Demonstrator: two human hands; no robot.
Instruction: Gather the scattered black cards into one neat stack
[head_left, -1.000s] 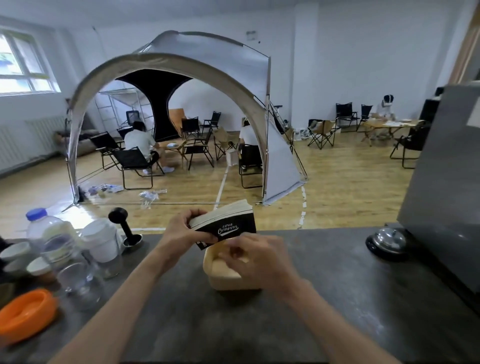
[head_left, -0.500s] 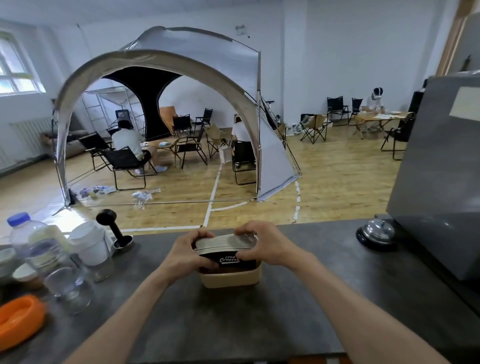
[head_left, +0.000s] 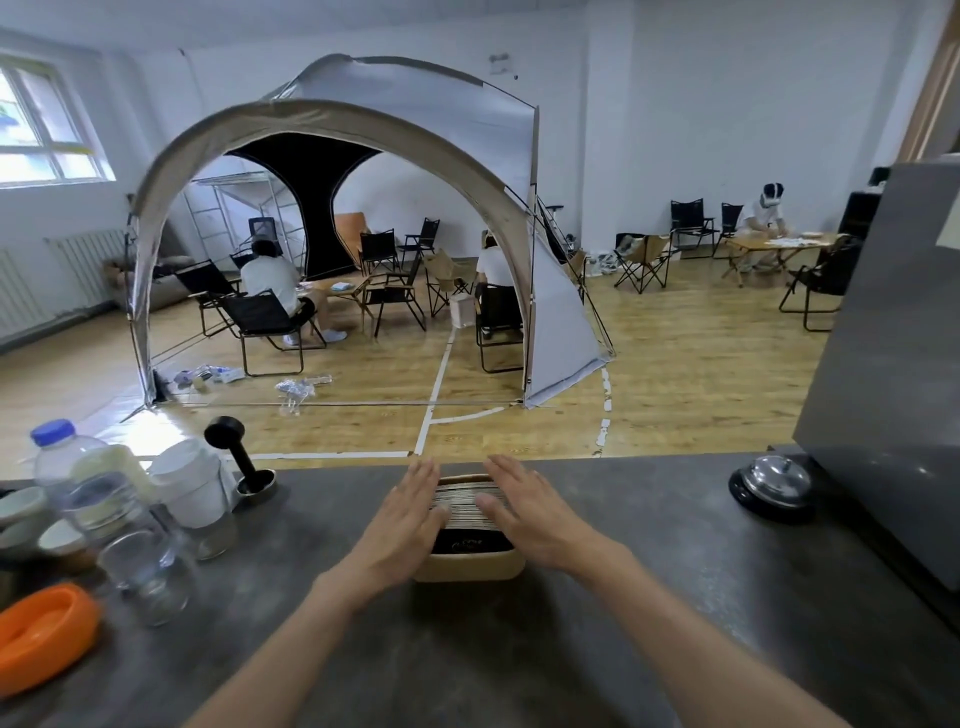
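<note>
Your left hand (head_left: 400, 525) and right hand (head_left: 530, 514) have let go, fingers now flat and released flanking the black card stack (head_left: 465, 506), which sits edge-up in the tan rectangular tray (head_left: 470, 566) mid-frame on the grey desk (head_left: 649, 597) — gathering looks done.

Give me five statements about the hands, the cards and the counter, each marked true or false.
1. The black cards stand on edge in a tan holder. True.
2. The left hand grips one card. False: its fingers lie straight against the cards' side.
3. The right hand is flat with straight fingers. True.
4. The bell sits left of the holder. False: it sits to the right.
5. The orange dish lies upside down on the cards. False: it rests on the counter, far left.
</note>
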